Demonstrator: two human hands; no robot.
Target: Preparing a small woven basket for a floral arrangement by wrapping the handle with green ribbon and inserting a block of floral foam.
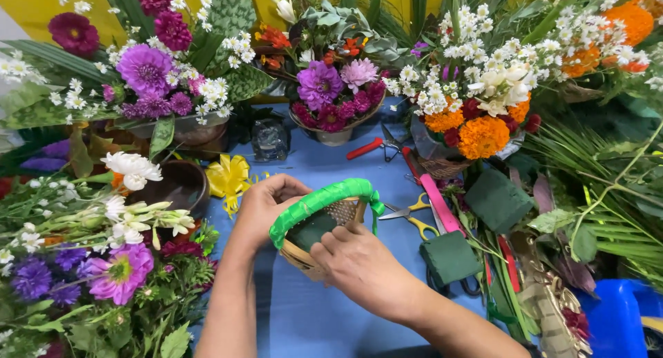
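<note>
A small woven basket sits on the blue tabletop, right in the middle of the view, held between both hands. Its arched handle is already wrapped all the way over in bright green ribbon, with a loose tail of ribbon hanging off the far right end. A block of dark green floral foam is partly down inside the basket, so by the look of it the handle wrapping is done and the foam is just being seated; no flowers or leaves are in this basket yet, and that part seems to be all that is left.

The left hand curls around the left end of the handle and the basket rim, fingers closed on it to steady it. The right hand lies over the near right side of the basket, fingers pressed together and bent down onto the foam, pushing at its edge.

Two more foam blocks lie just to the right, with yellow-handled scissors and a pink ribbon strip between them and the basket. A yellow bow sits to the left of the left hand. Finished arrangements of purple dahlias and orange marigolds stand at the back
</note>
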